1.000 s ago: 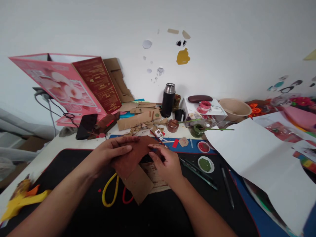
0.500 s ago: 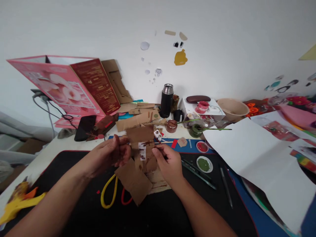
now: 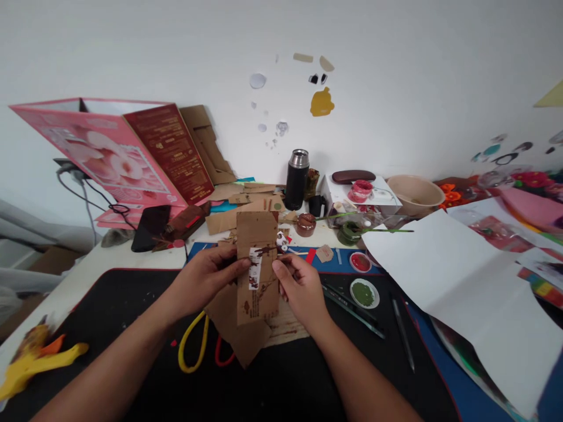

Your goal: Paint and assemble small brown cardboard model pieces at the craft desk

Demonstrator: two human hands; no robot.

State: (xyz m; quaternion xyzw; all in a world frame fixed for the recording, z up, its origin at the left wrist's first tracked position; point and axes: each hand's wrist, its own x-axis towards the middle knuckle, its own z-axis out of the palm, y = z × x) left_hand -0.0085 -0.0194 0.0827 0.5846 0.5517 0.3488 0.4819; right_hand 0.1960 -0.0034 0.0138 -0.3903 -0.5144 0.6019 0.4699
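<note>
I hold a tall brown cardboard strip [image 3: 257,246] upright between both hands, above the black mat [image 3: 109,305]. It bears a white label and dark brown paint smears. My left hand [image 3: 206,281] pinches its left edge. My right hand [image 3: 299,287] grips its right edge. Under the strip lie another cardboard piece [image 3: 240,337] and a wooden board [image 3: 285,325]. Yellow and red scissor handles [image 3: 193,346] stick out beneath the cardboard.
A pink and red box [image 3: 118,152] stands at the back left. A black flask [image 3: 297,179], paint pots [image 3: 350,232], red [image 3: 360,262] and green [image 3: 363,292] paint lids, pens [image 3: 352,305] and a beige bowl [image 3: 416,193] sit behind and right. Large white paper [image 3: 461,287] covers the right.
A second ago both hands pressed a brown-painted piece flat on the mat. They lifted it and turned it over, and now hold the cardboard strip upright, its unpainted side facing me.
</note>
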